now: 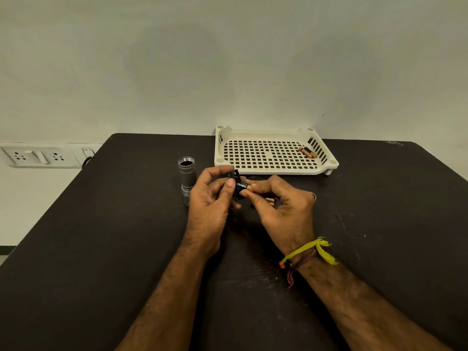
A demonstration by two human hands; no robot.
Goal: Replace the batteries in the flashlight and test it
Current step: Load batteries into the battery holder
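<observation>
A grey metal flashlight body [187, 176] stands upright on the dark table [101, 249] with its open end facing up, just left of my hands. My left hand [211, 198] grips a black battery holder [234, 179] between thumb and fingers. My right hand [281, 209] pinches a black and copper battery [243, 186] and holds its end against the holder. More copper-tipped batteries [270, 200] lie on the table, partly hidden under my right fingers.
A cream perforated plastic tray [273, 168] sits at the back of the table, with two batteries [307, 152] in its right side. Wall sockets [38, 156] are on the left wall, beyond the table edge.
</observation>
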